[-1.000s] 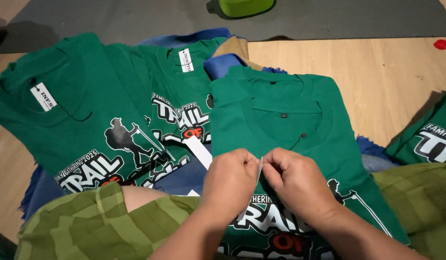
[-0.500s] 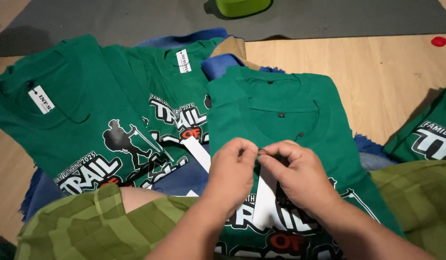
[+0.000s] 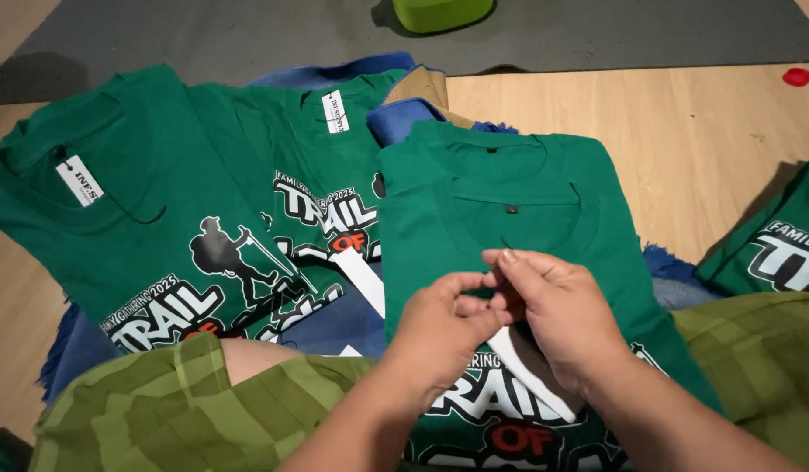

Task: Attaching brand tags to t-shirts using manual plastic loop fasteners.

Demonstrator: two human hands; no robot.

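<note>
Both hands meet over the folded green T-shirt (image 3: 509, 210) on the person's lap, just below its collar. Left hand (image 3: 439, 336) and right hand (image 3: 566, 319) are pinched together, fingertips touching, on something small between them, probably a tag string or fastener; too small to tell. A white hang tag (image 3: 531, 376) lies under the right hand on the shirt's chest print, likely tied to whatever they pinch.

Handling, my read: thin, light and limp, so it needs a fingertip pinch close to where it attaches. The shirt is soft cotton and will bunch if tugged, so pin the fabric with the other fingers.

More printed green shirts (image 3: 186, 236) are spread to the left on a wooden floor (image 3: 684, 140); their tags are still on.
</note>
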